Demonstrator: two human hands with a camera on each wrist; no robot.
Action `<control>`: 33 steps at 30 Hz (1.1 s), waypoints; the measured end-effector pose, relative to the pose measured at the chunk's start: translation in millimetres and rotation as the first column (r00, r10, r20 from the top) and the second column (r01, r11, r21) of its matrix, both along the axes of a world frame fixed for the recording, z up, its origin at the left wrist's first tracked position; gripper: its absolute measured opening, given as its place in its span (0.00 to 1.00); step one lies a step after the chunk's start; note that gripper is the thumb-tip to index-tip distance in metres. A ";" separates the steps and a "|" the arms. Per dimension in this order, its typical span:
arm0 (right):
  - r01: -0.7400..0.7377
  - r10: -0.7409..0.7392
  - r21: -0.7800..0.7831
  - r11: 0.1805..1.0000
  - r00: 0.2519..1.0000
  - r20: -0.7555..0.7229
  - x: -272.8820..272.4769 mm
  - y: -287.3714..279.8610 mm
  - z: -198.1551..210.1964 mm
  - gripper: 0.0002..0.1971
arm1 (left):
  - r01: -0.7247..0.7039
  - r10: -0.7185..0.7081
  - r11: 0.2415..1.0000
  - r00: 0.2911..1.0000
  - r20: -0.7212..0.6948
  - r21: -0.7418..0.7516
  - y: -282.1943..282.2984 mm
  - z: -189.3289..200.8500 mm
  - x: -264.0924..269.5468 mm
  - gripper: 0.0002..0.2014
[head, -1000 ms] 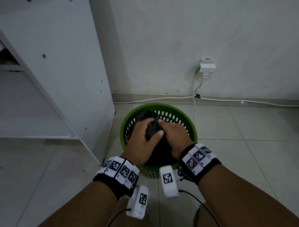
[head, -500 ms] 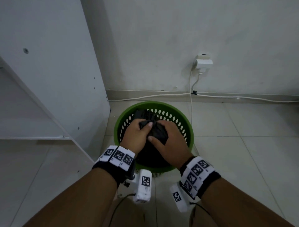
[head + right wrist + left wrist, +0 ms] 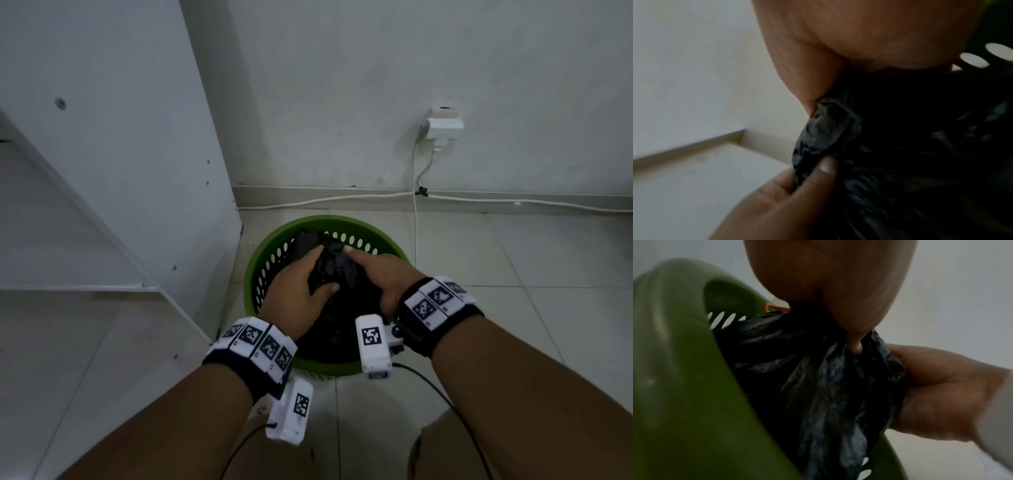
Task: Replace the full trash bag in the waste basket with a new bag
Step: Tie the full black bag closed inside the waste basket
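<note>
Trash bag (image 3: 334, 270), black and crinkled, seated inside the green waste basket (image 3: 274, 245) on the tiled floor, just beside the white cabinet (image 3: 113, 144) and near the wall with its socket (image 3: 443, 128) and white cable (image 3: 342, 199). Gathered at the mouth into a bunched neck between both hands. Left hand (image 3: 296, 291): grip closed round the neck, thumb laid across the near side, fingers curled behind. Right hand (image 3: 383, 274): grip pinching the plastic from the other side, forefinger stretched toward the top of the bunch. Judged to be the closing or tying step, ahead of any lift. To do it well: hold all the loose edge in one tight twist, keep the left grip low on the neck as an anchor, work the right round it for the knot, pull snug without tearing thin film. Worth keeping the bag down in the basket until the neck is secure, so nothing spills. Contents of the bag hidden by the dark plastic; fullness only suggested by how it fills the basket. Small orange scrap (image 3: 778, 308) glimpsed at the bag's edge from the left wrist view, kind impossible to tell. Perforated basket wall showing oval holes above the bag. New bag nowhere in sight.
</note>
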State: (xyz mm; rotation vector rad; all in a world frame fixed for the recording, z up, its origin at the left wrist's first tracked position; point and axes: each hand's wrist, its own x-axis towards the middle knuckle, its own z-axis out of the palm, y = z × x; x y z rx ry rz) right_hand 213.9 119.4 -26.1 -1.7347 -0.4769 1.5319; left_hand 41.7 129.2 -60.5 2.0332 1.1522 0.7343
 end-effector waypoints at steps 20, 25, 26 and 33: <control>0.021 -0.108 0.256 0.967 0.937 0.331 -0.6 -4.4 -22.7 0.11 | 0.030 -0.035 0.998 0.996 -0.082 -0.063 4.3 -0.1 -2.9 0.36; -0.292 0.156 0.136 0.947 0.785 0.600 -4.0 1.9 -35.0 0.29 | -0.059 0.045 0.992 0.991 -0.126 -0.107 13.7 0.1 2.9 0.16; -0.348 0.179 0.102 0.932 0.685 0.706 -2.4 0.7 -36.6 0.40 | -0.069 0.054 0.990 0.991 -0.122 -0.125 17.5 -1.1 4.0 0.13; -0.806 0.411 -0.198 0.557 0.061 0.909 -3.1 -2.5 -35.5 0.48 | -0.086 0.082 0.943 0.996 -0.024 -0.321 25.0 8.8 3.5 0.12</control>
